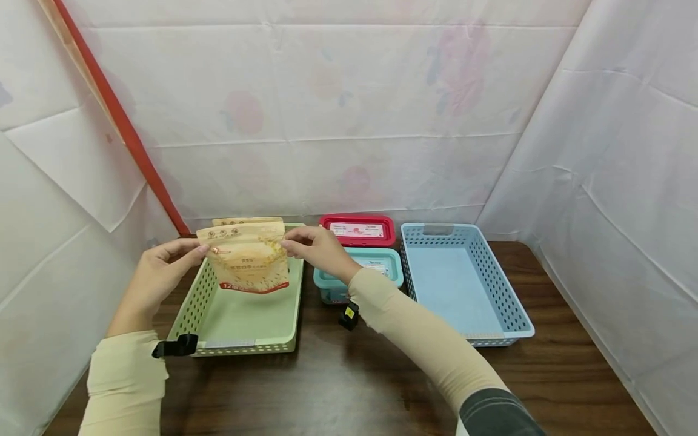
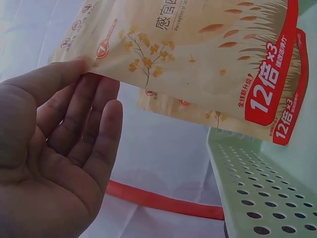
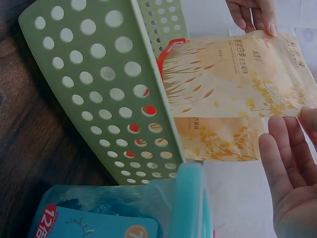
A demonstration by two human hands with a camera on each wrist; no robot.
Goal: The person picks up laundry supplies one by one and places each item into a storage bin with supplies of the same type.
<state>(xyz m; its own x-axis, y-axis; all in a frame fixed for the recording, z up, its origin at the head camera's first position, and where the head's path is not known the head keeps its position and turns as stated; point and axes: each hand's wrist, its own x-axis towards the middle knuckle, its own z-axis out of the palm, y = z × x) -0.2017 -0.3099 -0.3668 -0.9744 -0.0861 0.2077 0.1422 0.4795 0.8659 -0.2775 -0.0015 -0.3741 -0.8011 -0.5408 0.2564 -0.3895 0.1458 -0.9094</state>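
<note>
A beige pouch (image 1: pixel 248 260) with a red strip along its bottom hangs upright over the green basket (image 1: pixel 251 324). My left hand (image 1: pixel 163 272) pinches its left edge near the top between thumb and fingers. On the opposite edge, my right hand (image 1: pixel 322 249) pinches it the same way. Behind it a second, matching pouch (image 3: pixel 218 139) stands at the far end of the basket, mostly hidden by the first in the head view. The left wrist view shows yellow leaf prints and red lettering on the held pouch (image 2: pixel 188 49).
Right of the green basket stands a teal lidded box (image 1: pixel 332 293), with a red-lidded box (image 1: pixel 357 230) behind it. A blue perforated basket (image 1: pixel 458 284) lies further right on the dark wooden table (image 1: pixel 371 387). White sheeting (image 1: pixel 338 121) encloses the back and sides.
</note>
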